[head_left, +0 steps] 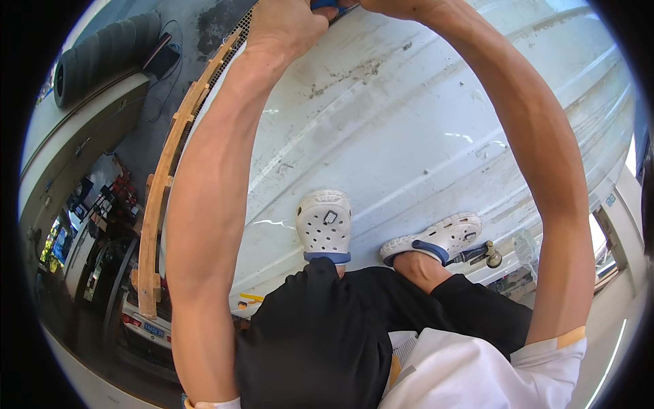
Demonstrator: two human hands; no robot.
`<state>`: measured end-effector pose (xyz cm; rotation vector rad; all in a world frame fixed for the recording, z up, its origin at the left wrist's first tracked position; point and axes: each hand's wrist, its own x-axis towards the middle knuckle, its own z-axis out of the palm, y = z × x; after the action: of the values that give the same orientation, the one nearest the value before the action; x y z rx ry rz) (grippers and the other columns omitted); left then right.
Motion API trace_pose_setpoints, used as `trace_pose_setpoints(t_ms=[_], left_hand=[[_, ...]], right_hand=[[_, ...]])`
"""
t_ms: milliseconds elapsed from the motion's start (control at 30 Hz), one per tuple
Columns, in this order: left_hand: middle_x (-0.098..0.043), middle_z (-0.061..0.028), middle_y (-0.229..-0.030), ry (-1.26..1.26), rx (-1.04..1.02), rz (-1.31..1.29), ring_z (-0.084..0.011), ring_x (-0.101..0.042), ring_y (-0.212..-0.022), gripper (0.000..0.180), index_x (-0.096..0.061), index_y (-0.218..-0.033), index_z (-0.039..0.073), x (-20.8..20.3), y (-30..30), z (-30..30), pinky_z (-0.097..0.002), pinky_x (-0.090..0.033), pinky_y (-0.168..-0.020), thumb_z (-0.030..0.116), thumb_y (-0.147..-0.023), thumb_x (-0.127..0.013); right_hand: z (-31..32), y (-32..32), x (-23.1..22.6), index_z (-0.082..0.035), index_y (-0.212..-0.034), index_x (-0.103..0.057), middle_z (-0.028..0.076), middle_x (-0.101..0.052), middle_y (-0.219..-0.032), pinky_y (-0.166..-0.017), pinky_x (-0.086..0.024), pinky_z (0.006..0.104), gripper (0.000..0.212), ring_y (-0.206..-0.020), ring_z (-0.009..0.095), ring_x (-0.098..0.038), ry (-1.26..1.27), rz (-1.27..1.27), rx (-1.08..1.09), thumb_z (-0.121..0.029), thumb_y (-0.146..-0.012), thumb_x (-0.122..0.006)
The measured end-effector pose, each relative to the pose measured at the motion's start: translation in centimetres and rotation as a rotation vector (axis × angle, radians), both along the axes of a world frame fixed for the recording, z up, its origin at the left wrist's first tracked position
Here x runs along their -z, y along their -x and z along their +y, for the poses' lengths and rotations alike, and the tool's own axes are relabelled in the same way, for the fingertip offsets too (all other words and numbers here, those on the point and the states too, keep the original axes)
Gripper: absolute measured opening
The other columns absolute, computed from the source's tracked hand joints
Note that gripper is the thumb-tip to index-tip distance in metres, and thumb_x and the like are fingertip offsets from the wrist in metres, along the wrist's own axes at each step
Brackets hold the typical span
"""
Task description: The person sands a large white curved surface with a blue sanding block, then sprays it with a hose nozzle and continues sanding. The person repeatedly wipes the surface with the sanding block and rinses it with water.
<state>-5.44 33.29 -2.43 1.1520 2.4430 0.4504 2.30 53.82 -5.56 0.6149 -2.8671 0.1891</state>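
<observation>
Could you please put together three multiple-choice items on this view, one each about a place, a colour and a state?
1. Where do the white clogs stand?
A. on the white panel
B. on a stack of tyres
C. on a car roof

2. What colour is the grip between the hands?
A. red
B. blue
C. yellow

3. How are the left hand and right hand placed?
A. hanging at the sides
B. resting on the knees
C. stretched out ahead, close together

Key: 1 A, both soles rest on the pale panel; 2 B, a blue piece shows at the top edge; 3 C, both forearms reach forward and meet.
</observation>
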Motion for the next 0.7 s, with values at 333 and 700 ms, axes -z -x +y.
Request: trace_pose_setpoints(t_ms=[333,700], left_hand=[[-0.074,-0.0193,-0.080,-0.130,-0.102,0.006,-0.0369,-0.074,-0.077,0.029,-0.072,-0.095,0.003,1.4,-0.4,-4.4,-0.0454,-0.058,-0.075,0.030,-0.092,-0.080],[-0.075,-0.0202,-0.086,-0.064,0.239,0.065,-0.0372,-0.075,-0.080,0.018,-0.077,-0.095,0.006,1.9,-0.1,-1.5,-0.0467,-0.057,-0.071,0.022,-0.091,-0.068]], right_hand=[[-4.4,0.3,-0.1,-0.012,-0.086,-0.072,0.003,-0.067,-0.089,-0.078,-0.058,0.0397,0.014,-0.086,0.026,-0.065,0.259,-0.105,0.133,-0.027,-0.085,-0.071],[-1.0,-2.9,-1.7,-0.006,-0.103,-0.073,0.014,-0.072,-0.101,-0.082,-0.058,0.0426,0.022,-0.093,0.034,-0.071,0.388,-0.299,0.266,-0.015,-0.083,-0.073]])
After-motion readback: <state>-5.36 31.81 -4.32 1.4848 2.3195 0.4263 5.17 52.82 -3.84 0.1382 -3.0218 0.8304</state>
